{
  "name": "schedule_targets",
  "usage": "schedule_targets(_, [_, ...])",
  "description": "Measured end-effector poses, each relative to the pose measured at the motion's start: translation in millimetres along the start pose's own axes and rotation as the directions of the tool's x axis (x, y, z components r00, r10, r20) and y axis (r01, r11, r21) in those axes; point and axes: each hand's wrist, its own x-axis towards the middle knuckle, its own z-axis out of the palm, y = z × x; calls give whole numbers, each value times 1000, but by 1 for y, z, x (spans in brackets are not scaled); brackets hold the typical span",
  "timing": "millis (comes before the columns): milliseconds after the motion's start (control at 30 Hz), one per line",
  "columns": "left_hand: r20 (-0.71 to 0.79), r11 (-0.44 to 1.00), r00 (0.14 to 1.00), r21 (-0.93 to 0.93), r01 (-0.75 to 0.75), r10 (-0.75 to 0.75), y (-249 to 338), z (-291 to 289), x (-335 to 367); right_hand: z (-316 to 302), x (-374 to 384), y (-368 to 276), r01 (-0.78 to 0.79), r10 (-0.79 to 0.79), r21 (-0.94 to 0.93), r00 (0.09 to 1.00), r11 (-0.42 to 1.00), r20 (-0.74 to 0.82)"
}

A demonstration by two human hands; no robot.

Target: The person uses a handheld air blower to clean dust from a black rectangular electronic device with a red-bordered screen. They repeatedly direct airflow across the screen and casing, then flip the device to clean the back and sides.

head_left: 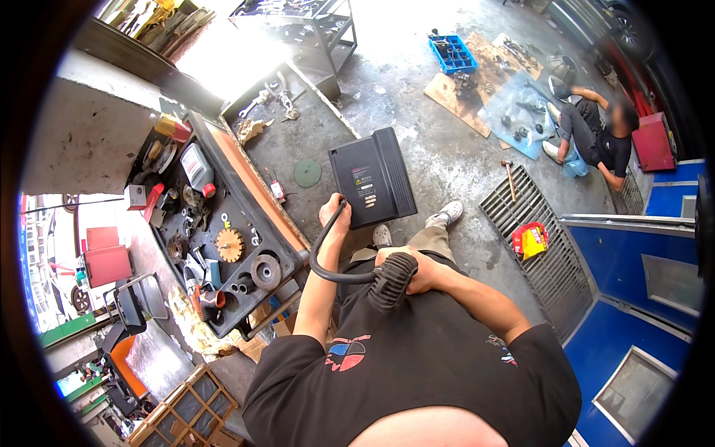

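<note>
A flat black box-shaped device [372, 179] with a ribbed side and a small label hangs in front of me, above the floor. My left hand [334, 214] is closed round a thick black cable [320, 257] at the device's lower left corner; whether its fingers also grip the case is hidden. From there the cable curves down and right to a ribbed black plug-like end [393, 281] close to my shirt. My right hand [418, 270] is closed at that ribbed end, its fingers partly hidden behind it.
On my left, a black workbench tray [223, 287] holds a toothed gear disc [229, 244], a grinding wheel [266, 272] and a bottle [198, 170]. At right are a floor grate [536, 283], a hammer [509, 181] and blue doors [633, 261]. A person [596, 130] sits beyond, near a blue crate [453, 54].
</note>
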Motion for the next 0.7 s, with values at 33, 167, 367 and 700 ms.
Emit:
schedule_targets(33, [4, 1000, 1000, -1, 6, -6, 1, 0, 2, 0, 1, -1, 5, -5, 1, 1000, 1000, -8])
schedule_targets(167, [-3, 1000, 1000, -18, 14, -14, 0, 3, 9, 0, 3, 2, 21, -21, -11, 999, 1000, -34])
schedule_targets(367, [15, 999, 999, 4, 31, -31, 3, 3, 23, -2, 7, 1, 6, -6, -8, 999, 1000, -37])
schedule_targets(700, [9, 999, 999, 15, -35, 34, 7, 1, 42, -5, 12, 0, -15, 14, -20, 999, 1000, -41])
